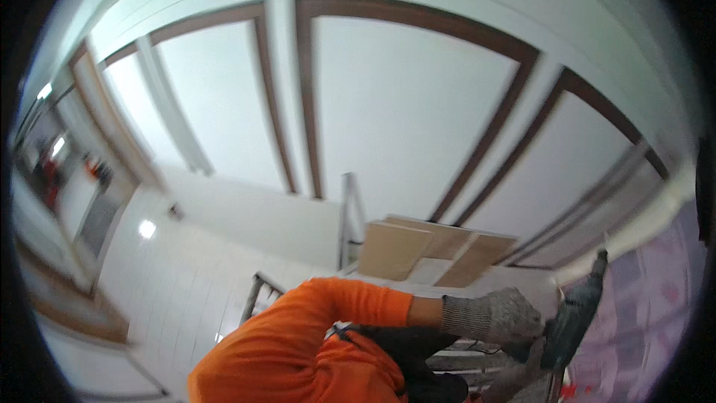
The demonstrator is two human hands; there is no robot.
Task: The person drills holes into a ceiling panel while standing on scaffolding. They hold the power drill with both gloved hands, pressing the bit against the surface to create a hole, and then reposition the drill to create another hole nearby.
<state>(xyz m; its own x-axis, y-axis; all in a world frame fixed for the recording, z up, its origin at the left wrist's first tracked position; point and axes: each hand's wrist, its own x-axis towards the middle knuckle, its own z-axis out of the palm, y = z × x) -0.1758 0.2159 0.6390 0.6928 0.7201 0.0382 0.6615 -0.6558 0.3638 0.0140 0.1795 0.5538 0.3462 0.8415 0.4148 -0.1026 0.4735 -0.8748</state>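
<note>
My left arm, in an orange sleeve, crosses from the lower edge toward the right. My left hand (507, 316), in a grey knit glove, has its fingers curled in against the back of a dark green power drill (578, 317). The drill is tilted, with its chuck and thin bit pointing up toward the wall's lower edge. Below the glove a blurred grey-brown shape (526, 375) reaches toward the drill; it may be my right hand, but its fingers cannot be made out.
Tan boards (395, 248) lean against a white wall (403, 104) with dark brown framing strips. A purple patterned sheet (641, 306) hangs or lies at right. Slatted wood (462, 362) is under my arms. White floor (179, 276) stretches left toward a doorway with blurred orange figures.
</note>
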